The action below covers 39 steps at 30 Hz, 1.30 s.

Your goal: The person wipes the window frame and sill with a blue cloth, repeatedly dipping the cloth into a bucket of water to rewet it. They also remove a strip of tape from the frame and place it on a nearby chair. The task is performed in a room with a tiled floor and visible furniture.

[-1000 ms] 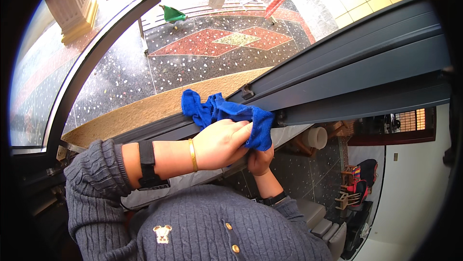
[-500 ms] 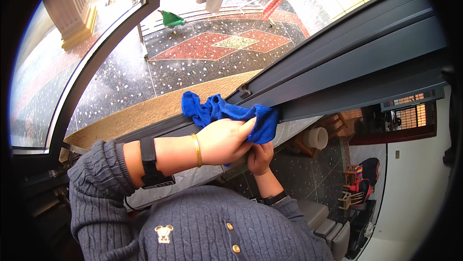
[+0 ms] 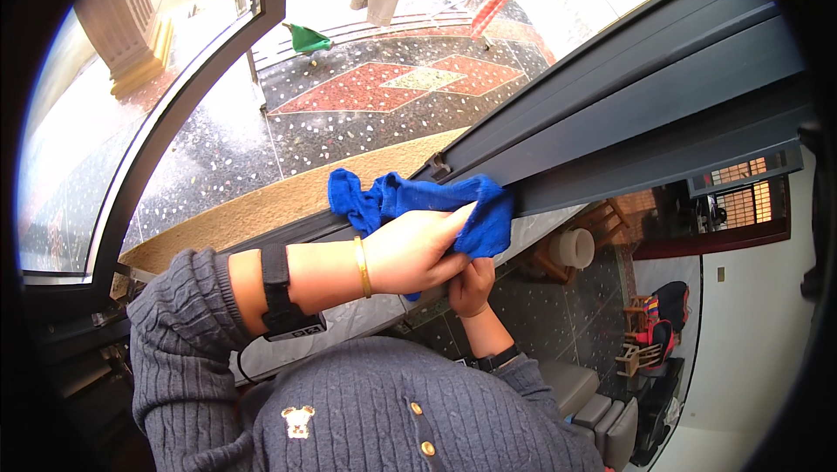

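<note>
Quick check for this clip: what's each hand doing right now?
Left hand: closed, holding the blue cloth.
Right hand: fingers curled, right by the cloth's lower edge; whether it grips anything cannot be told.

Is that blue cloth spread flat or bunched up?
Bunched up: the blue cloth shows folds and a crumpled left end, and the left hand grips it.

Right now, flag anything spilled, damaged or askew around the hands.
Nothing stands out: the left hand holds a bunched blue cloth at the dark frame, the right hand close by; no spill or damage shows there.
</note>
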Each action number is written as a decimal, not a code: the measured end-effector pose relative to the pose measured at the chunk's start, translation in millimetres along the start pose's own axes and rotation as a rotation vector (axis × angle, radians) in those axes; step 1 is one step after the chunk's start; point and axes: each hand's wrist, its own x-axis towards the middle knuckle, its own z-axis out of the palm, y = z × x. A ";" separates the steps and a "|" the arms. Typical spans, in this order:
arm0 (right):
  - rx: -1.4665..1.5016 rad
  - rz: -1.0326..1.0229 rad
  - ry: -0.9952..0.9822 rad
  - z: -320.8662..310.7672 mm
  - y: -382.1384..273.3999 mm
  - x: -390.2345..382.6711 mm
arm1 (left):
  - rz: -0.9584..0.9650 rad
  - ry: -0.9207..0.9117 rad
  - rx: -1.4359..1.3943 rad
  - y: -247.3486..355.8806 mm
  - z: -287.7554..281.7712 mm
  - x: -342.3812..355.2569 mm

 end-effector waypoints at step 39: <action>0.170 0.249 0.048 29.2 18.8 -28.2 | -0.244 -0.574 0.591 103.2 -48.8 57.1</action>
